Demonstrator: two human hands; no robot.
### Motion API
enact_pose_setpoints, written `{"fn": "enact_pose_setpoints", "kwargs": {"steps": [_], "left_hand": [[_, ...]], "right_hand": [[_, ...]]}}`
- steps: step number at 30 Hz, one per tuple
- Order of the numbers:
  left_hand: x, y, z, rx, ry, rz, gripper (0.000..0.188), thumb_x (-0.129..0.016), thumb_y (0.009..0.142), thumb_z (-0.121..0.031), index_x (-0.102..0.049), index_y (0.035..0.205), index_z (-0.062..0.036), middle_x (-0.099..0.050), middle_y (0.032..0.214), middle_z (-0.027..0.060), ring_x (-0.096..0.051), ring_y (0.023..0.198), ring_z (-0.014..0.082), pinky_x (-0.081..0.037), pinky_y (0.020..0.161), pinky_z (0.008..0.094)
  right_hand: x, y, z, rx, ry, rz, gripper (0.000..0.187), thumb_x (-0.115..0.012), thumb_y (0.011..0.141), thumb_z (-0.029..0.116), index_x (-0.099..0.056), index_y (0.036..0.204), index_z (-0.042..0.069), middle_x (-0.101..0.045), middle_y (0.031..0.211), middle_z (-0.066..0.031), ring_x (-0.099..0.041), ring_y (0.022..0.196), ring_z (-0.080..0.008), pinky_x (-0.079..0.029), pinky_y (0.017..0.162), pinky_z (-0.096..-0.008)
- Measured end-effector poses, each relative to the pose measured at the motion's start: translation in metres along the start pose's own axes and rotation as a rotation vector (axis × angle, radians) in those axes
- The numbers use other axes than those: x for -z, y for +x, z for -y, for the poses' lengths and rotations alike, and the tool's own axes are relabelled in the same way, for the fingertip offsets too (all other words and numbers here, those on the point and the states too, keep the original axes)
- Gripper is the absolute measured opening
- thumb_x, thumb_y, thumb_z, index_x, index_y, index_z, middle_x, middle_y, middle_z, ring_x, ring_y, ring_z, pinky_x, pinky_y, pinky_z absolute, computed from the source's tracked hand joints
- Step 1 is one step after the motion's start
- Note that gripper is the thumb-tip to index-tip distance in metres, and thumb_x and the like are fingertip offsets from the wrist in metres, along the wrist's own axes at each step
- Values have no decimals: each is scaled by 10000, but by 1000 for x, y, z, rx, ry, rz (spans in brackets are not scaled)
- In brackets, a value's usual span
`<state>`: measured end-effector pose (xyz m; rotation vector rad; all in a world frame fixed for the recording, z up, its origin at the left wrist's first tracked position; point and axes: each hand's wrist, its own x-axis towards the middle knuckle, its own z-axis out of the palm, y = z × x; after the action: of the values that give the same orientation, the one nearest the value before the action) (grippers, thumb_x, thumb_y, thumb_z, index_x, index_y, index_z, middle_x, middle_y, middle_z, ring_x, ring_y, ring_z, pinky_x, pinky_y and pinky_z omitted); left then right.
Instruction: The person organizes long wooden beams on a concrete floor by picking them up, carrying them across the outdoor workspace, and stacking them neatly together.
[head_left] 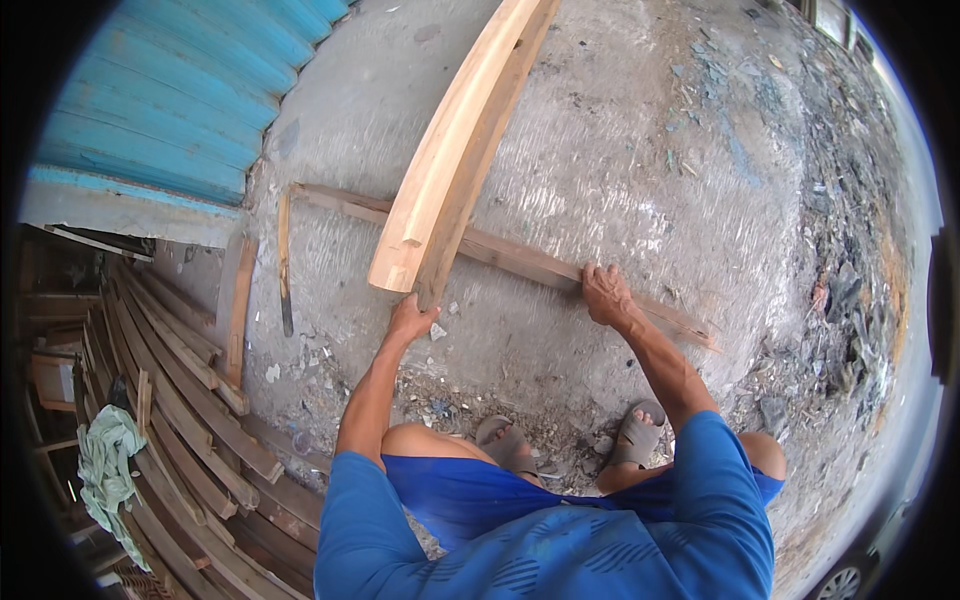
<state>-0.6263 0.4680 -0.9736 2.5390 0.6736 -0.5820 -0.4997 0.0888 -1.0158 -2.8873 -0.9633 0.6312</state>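
Observation:
A pale, freshly cut wooden beam (440, 150) runs away from me, with a darker brown plank (470, 185) along its right side. My left hand (411, 319) is closed round the near end of the brown plank; part of its fingers is hidden. Beneath both pieces, a long brown timber (515, 257) lies crosswise on the ground. Over its right part my right hand (607, 296) is closed, fingers bent across the wood. The right end of that timber, past my hand, looks splintered.
Several old planks (190, 400) are stacked at the lower left, with a pale green cloth (110, 465) on them. A thin stick (285, 260) and a short board (241, 310) lie nearby. Blue corrugated metal (170, 95) stands upper left. Rubble (850, 300) covers the right side.

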Motion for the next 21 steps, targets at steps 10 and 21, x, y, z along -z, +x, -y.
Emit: {"fn": "enact_pose_setpoints", "kwargs": {"steps": [10, 21], "left_hand": [[-15, 2, 7, 7, -87, 44, 634, -619, 758, -371, -459, 1159, 93, -486, 1201, 303, -470, 1134, 403, -382, 953, 418], [-21, -6, 5, -1, -23, -75, 612, -615, 766, -345, -456, 1148, 107, -507, 1163, 312, -474, 1127, 410, -380, 953, 421]], "right_hand": [[21, -24, 17, -131, 133, -182, 328, -499, 780, 85, -479, 1106, 57, -538, 1058, -191, -511, 1035, -343, -395, 867, -439], [8, -14, 8, -151, 161, -94, 237, -526, 745, 55, -532, 978, 11, -585, 958, -191, -573, 932, -357, -471, 790, -421]]}}
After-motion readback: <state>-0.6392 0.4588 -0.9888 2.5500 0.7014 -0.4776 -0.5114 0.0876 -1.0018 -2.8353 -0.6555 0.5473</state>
